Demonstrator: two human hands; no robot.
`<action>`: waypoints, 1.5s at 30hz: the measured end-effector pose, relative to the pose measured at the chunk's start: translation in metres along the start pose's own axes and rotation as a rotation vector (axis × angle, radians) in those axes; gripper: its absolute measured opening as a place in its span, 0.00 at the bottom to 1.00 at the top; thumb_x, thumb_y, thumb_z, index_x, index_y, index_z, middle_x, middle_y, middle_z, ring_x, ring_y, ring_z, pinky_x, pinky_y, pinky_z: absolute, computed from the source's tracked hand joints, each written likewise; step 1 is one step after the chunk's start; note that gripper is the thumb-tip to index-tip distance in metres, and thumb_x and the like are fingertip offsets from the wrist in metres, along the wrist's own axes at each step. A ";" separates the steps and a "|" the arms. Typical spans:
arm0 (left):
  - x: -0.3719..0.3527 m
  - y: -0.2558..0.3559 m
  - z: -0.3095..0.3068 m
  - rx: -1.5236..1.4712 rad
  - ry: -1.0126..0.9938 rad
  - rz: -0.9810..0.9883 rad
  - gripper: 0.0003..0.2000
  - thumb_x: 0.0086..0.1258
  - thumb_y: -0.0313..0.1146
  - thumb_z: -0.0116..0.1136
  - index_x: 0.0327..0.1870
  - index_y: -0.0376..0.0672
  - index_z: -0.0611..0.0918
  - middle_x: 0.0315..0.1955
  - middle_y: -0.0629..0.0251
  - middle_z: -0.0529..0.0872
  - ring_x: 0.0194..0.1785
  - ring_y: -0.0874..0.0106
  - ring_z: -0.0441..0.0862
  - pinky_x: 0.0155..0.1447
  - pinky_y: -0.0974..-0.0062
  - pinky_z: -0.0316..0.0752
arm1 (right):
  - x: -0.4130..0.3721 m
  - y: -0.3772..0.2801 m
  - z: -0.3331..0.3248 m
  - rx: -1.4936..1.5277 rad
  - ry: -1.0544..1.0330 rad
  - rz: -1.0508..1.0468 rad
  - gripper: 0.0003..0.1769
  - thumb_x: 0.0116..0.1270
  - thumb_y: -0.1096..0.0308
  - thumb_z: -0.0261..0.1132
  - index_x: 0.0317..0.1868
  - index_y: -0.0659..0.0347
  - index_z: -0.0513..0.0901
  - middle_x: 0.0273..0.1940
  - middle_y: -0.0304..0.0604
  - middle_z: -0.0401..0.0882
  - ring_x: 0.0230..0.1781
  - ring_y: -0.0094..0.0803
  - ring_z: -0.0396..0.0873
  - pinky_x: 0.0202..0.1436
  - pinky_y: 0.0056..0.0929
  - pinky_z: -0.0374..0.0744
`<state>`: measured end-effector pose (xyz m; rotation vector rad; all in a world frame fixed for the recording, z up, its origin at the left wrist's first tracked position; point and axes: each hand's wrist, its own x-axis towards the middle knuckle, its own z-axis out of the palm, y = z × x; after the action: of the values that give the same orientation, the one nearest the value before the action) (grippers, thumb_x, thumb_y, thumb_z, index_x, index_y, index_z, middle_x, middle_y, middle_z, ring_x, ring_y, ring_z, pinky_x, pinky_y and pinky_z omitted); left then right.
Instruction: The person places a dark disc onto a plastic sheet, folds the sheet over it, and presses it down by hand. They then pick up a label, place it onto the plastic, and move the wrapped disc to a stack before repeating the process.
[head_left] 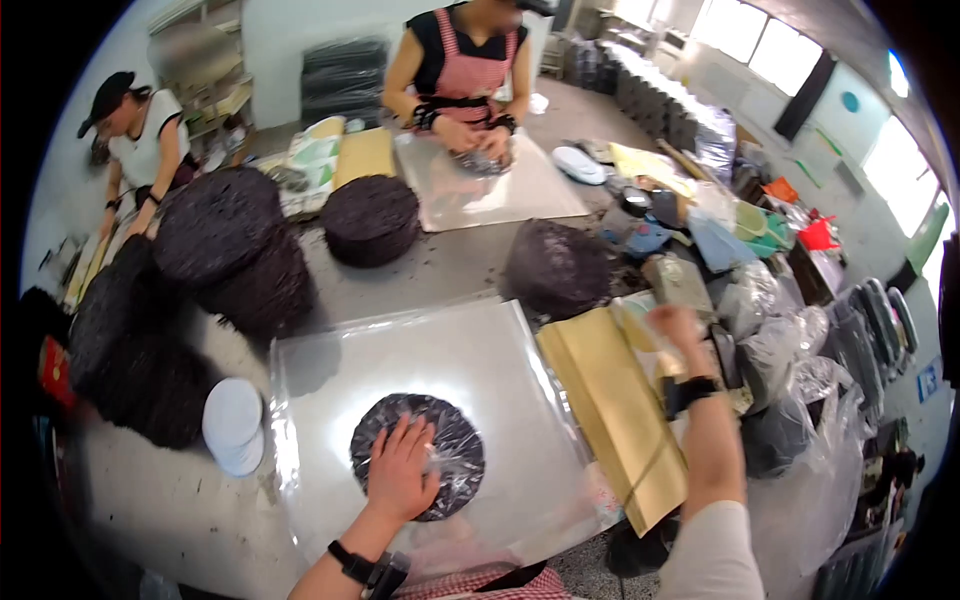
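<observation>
One big table point(150, 500) held a shiny sheet point(320, 430) and yellow paper point(605, 400). A dark, wrapped, round bundle point(464, 458) sat on the sheet. The left hand point(401, 475) lay lightly spread on it; soft, even pressing seemed best. The right hand point(676, 326), near the paper, was blurry, its grip unclear.

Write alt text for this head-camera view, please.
A left hand rests flat on a dark, film-wrapped round disc on a shiny sheet; the right hand, blurred, is beyond folded tan paper. Dark round blocks stand on the table, with two other people around it.
</observation>
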<state>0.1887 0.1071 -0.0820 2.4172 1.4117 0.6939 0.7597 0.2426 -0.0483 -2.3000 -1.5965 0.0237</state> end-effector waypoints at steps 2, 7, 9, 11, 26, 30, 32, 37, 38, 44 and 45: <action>0.000 0.001 0.000 0.004 -0.012 -0.019 0.26 0.67 0.37 0.53 0.67 0.43 0.75 0.68 0.59 0.73 0.75 0.59 0.63 0.76 0.51 0.54 | 0.016 -0.008 -0.094 0.183 0.187 -0.062 0.13 0.67 0.60 0.63 0.40 0.60 0.88 0.39 0.51 0.88 0.41 0.40 0.86 0.46 0.39 0.81; -0.003 -0.005 0.009 0.044 -0.025 -0.030 0.23 0.73 0.36 0.50 0.69 0.43 0.73 0.69 0.60 0.71 0.77 0.61 0.60 0.77 0.53 0.52 | -0.111 -0.131 -0.100 0.936 0.038 -0.127 0.15 0.77 0.61 0.54 0.54 0.62 0.77 0.49 0.45 0.80 0.45 0.36 0.82 0.45 0.33 0.79; -0.006 -0.008 0.014 0.084 -0.033 -0.035 0.24 0.73 0.37 0.50 0.69 0.43 0.72 0.69 0.58 0.71 0.77 0.62 0.59 0.78 0.54 0.52 | -0.206 -0.225 -0.039 1.121 -0.251 -0.175 0.16 0.74 0.68 0.56 0.59 0.62 0.73 0.61 0.47 0.74 0.54 0.37 0.79 0.54 0.31 0.78; -0.007 -0.011 0.020 0.167 -0.052 -0.019 0.24 0.73 0.38 0.50 0.69 0.43 0.72 0.69 0.58 0.72 0.77 0.62 0.59 0.78 0.54 0.51 | -0.265 -0.268 0.010 0.859 -0.435 -0.386 0.28 0.69 0.68 0.58 0.68 0.66 0.65 0.70 0.55 0.63 0.70 0.44 0.64 0.69 0.38 0.67; -0.014 -0.035 -0.001 -1.290 0.336 -0.237 0.33 0.66 0.27 0.46 0.75 0.33 0.57 0.76 0.44 0.56 0.81 0.53 0.46 0.81 0.58 0.44 | -0.294 -0.367 0.099 0.174 -0.302 -0.812 0.35 0.77 0.48 0.45 0.75 0.64 0.62 0.76 0.55 0.56 0.79 0.52 0.51 0.78 0.58 0.48; -0.009 -0.029 -0.004 -0.640 0.214 -0.003 0.32 0.70 0.26 0.45 0.75 0.30 0.53 0.73 0.44 0.63 0.77 0.51 0.59 0.78 0.57 0.54 | -0.300 -0.374 0.106 -0.042 -0.182 -0.814 0.36 0.67 0.52 0.60 0.70 0.62 0.69 0.73 0.55 0.63 0.76 0.58 0.54 0.73 0.69 0.52; -0.009 -0.025 0.008 -0.639 0.147 -0.116 0.33 0.71 0.35 0.54 0.73 0.30 0.58 0.70 0.45 0.67 0.74 0.50 0.64 0.76 0.56 0.58 | -0.291 -0.361 0.111 0.281 -0.245 -0.782 0.32 0.62 0.63 0.67 0.66 0.63 0.73 0.71 0.53 0.66 0.72 0.53 0.63 0.73 0.58 0.61; -0.001 -0.009 0.014 0.082 -0.075 -0.018 0.46 0.61 0.63 0.61 0.73 0.39 0.64 0.72 0.49 0.66 0.78 0.52 0.56 0.78 0.48 0.50 | -0.247 -0.291 0.109 0.857 -0.125 -0.214 0.21 0.63 0.70 0.68 0.56 0.65 0.78 0.47 0.48 0.84 0.48 0.37 0.83 0.54 0.36 0.78; -0.001 -0.009 0.013 0.080 -0.106 -0.041 0.45 0.63 0.64 0.58 0.74 0.41 0.64 0.73 0.49 0.63 0.79 0.53 0.52 0.78 0.46 0.47 | -0.241 -0.290 0.114 0.752 0.057 -0.227 0.20 0.64 0.68 0.69 0.55 0.65 0.79 0.41 0.46 0.85 0.43 0.35 0.83 0.49 0.34 0.80; -0.023 -0.056 -0.047 -0.862 0.171 -0.276 0.26 0.70 0.28 0.60 0.70 0.46 0.71 0.65 0.60 0.74 0.68 0.67 0.72 0.72 0.67 0.69 | -0.150 -0.346 0.016 0.093 -1.291 -0.999 0.31 0.65 0.54 0.70 0.61 0.66 0.76 0.56 0.54 0.81 0.54 0.42 0.79 0.60 0.37 0.74; -0.032 -0.065 -0.069 -0.894 0.273 -0.327 0.20 0.71 0.27 0.58 0.64 0.42 0.76 0.61 0.62 0.78 0.63 0.66 0.75 0.68 0.70 0.70 | -0.124 -0.357 0.002 0.173 -1.122 -1.220 0.30 0.69 0.50 0.67 0.59 0.67 0.78 0.54 0.58 0.82 0.54 0.43 0.79 0.61 0.33 0.73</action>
<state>0.0911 0.1106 -0.0608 1.4110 1.1708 1.2572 0.3901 0.2404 0.0293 -0.7472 -3.0228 1.2076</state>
